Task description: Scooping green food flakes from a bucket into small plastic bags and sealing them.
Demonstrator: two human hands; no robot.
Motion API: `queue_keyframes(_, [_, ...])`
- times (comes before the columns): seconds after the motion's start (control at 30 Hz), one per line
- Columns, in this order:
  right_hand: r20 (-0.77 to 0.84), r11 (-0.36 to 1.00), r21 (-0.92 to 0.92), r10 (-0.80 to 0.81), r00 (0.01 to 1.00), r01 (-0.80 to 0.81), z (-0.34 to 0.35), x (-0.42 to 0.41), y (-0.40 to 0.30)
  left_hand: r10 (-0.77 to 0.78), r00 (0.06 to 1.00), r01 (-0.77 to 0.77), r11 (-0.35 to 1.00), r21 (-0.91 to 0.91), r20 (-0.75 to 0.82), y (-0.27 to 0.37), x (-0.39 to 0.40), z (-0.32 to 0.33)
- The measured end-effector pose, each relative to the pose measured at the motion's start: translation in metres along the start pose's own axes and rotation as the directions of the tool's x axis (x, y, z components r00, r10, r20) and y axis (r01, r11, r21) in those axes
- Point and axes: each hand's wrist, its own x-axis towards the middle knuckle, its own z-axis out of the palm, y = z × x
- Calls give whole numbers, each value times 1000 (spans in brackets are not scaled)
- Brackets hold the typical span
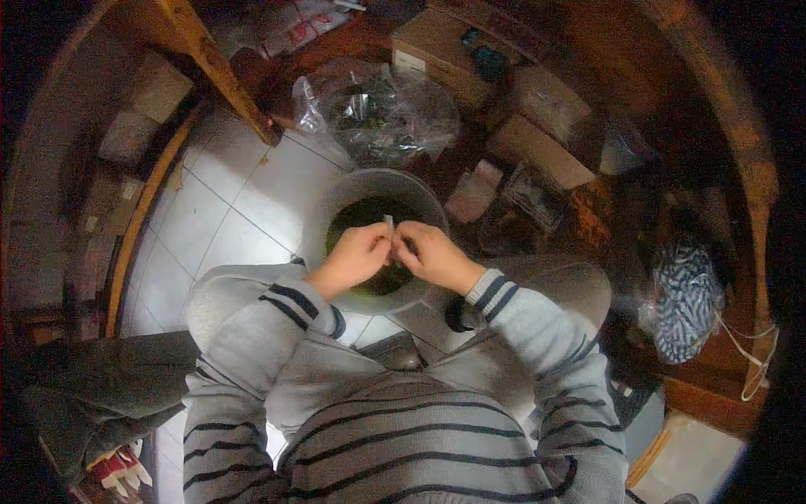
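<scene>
My left hand [359, 253] and my right hand [436, 252] meet over a round, pale plastic bucket [334, 189]. Pinched between the fingertips of both is a small pale strip [388, 222], too blurred to name more exactly. Inside the bucket, below my hands, lies a dark green mass [359, 211] whose pieces I cannot make out. The bucket stands on the floor between my knees. Just beyond its far rim sits a clear plastic bag [403, 120] with dark green contents.
White floor tiles [227, 208] show to the left, near a wooden post [220, 69]. Cardboard boxes [447, 63] and a pinkish block [475, 189] lie at the far right. A patterned bundle in clear plastic [686, 302] rests on the right, by a wooden edge [711, 400].
</scene>
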Motion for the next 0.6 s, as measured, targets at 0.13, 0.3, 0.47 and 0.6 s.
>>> queue_keyframes(0.13, [19, 999, -48, 4, 1000, -3, -2, 7, -5, -160, 987, 161, 985, -68, 20, 11, -1, -3])
queue_keyframes(0.3, [47, 985, -78, 156, 987, -152, 3, 12, -8, 41, 996, -31, 991, 127, -74, 8, -6, -9])
queue_keyframes(0.47, [30, 971, -20, 241, 970, -240, 8, 5, -3, 210, 977, -197, 959, 206, -45, 14, -14, -12])
queue_keyframes(0.6, [71, 956, -260, 162, 984, -138, -6, -3, -12, 439, 892, -406, 882, 241, -105, -4, 5, 4])
